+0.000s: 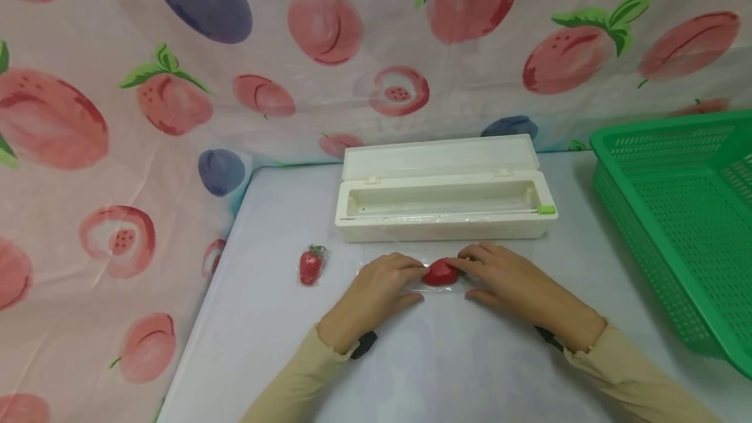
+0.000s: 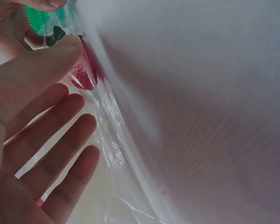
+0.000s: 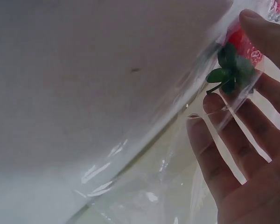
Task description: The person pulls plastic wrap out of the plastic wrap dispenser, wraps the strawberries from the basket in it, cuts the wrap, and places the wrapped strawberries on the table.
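Observation:
A red strawberry (image 1: 440, 272) lies on clear plastic film (image 1: 437, 288) in front of the white film box, between the two hands. My left hand (image 1: 382, 286) is at its left end, index fingertip right at the red side, fingers fairly straight and spread in the left wrist view. From the right, my right hand (image 1: 511, 282) touches the strawberry near its leafy end, its fingers loosely extended. Green leaves (image 3: 231, 70) show through the film in the right wrist view, with fingertips behind them.
The white film box (image 1: 440, 230) stands behind the hands, lid (image 1: 440, 158) raised, a green slider (image 1: 546, 209) at its right end. Another film-wrapped strawberry (image 1: 311, 266) lies to the left. A green basket (image 1: 652, 240) stands at right. Fruit-print cloth (image 1: 329, 96) hangs behind.

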The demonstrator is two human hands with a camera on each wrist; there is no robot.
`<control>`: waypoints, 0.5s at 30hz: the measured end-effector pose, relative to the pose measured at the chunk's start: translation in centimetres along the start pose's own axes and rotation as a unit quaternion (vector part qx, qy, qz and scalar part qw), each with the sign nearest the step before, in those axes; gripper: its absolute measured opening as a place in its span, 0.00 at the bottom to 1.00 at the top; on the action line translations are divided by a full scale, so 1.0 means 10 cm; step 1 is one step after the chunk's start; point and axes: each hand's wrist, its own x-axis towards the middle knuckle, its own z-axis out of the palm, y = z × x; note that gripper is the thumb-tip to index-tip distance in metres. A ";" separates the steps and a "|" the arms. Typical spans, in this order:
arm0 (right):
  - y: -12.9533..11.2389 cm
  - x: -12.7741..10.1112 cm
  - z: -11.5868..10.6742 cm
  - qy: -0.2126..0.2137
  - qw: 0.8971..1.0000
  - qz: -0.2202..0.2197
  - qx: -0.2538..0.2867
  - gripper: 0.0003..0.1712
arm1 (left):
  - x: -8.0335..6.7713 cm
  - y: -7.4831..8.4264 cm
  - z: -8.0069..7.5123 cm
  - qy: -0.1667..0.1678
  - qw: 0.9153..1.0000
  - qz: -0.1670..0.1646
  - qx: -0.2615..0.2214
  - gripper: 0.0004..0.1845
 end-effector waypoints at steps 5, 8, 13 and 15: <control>0.00 0.03 0.02 0.009 1.000 -0.005 -0.014 0.34 | 0.04 -0.02 0.04 -0.005 1.000 0.000 -0.001 0.22; 0.00 0.04 0.02 0.011 1.000 -0.004 -0.018 0.33 | 0.06 -0.02 0.04 -0.002 1.000 0.000 -0.001 0.22; -0.02 0.08 0.01 0.016 1.000 -0.002 -0.016 0.28 | 0.09 -0.02 0.04 0.002 1.000 -0.003 -0.005 0.21; -0.02 0.10 0.01 0.019 1.000 -0.001 -0.016 0.27 | 0.11 -0.01 0.04 0.003 1.000 -0.003 -0.004 0.21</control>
